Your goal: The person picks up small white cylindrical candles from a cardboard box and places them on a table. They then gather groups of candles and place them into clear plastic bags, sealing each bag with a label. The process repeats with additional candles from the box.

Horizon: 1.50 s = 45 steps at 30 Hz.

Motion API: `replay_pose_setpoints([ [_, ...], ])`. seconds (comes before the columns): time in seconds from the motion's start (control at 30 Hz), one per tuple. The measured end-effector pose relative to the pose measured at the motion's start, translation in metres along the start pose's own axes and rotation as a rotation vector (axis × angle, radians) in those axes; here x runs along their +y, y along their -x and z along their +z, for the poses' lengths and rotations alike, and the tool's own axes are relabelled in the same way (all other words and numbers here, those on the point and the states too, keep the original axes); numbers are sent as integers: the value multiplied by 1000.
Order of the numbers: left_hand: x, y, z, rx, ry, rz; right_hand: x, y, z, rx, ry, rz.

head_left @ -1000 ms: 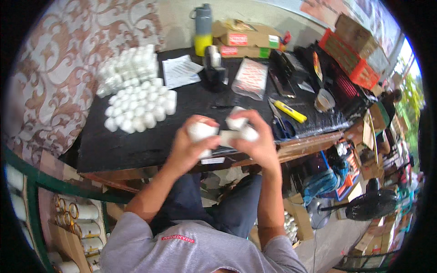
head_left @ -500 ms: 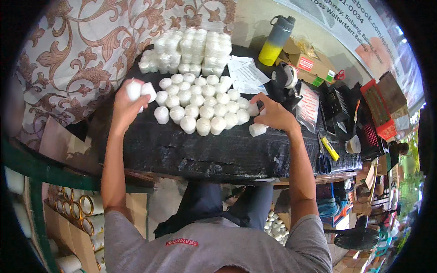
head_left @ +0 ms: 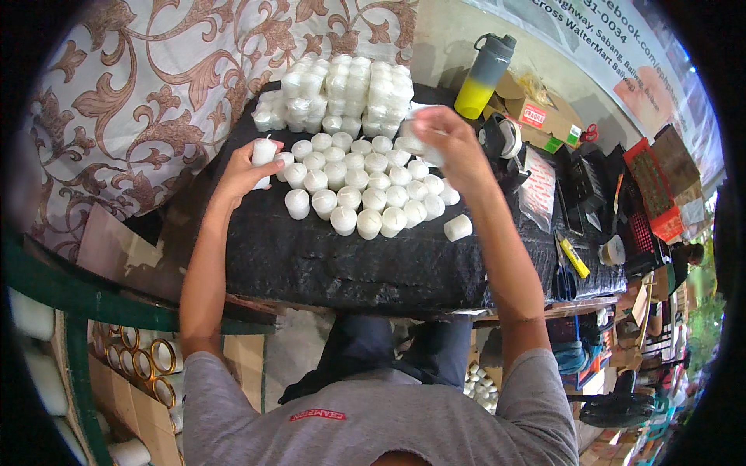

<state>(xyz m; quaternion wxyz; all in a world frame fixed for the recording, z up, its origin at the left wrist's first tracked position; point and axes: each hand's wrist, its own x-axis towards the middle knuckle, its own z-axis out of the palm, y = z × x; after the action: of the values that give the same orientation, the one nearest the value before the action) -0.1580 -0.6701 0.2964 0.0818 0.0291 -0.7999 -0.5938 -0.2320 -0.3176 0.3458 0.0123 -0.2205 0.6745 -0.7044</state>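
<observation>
My left hand [head_left: 239,175] is closed around a white candle [head_left: 264,151] at the left edge of the group, with another white piece partly showing below it. Over the back right of the group, my right hand [head_left: 458,151] is raised and smeared by motion. White candle shapes [head_left: 412,140] show under its fingers, their number unclear. Below the hands, several short white candles [head_left: 356,179] stand close together, most with wicks up. One loose candle [head_left: 458,227] lies on its side by my right forearm.
Plastic-wrapped stacks of candles [head_left: 347,89] stand behind the group on the black-covered table [head_left: 350,272]. To the right are a grey-and-yellow bottle [head_left: 484,78], an open cardboard box [head_left: 536,109], a tape roll [head_left: 612,250], a yellow cutter [head_left: 573,258] and scissors [head_left: 562,272].
My right hand has lifted from the group's right edge and swung up toward the back. My left hand has come closer to the group's left side. The whole view has shifted slightly.
</observation>
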Motion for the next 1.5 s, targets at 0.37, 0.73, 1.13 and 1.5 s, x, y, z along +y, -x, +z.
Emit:
replay_pose_setpoints([
  [0.37, -16, -12, -26, 105, 291, -65, 29, -112, 177, -450, 641, -418],
  [0.73, -24, -17, -25, 35, -86, 90, 40, -123, 174, -650, 818, -248],
  [1.13, -30, -25, -31, 348, 198, -265, 61, -110, 174, -244, 997, -450],
  [1.5, -18, -5, -66, 65, 1072, -159, 56, -88, 181, -331, 1229, -234],
])
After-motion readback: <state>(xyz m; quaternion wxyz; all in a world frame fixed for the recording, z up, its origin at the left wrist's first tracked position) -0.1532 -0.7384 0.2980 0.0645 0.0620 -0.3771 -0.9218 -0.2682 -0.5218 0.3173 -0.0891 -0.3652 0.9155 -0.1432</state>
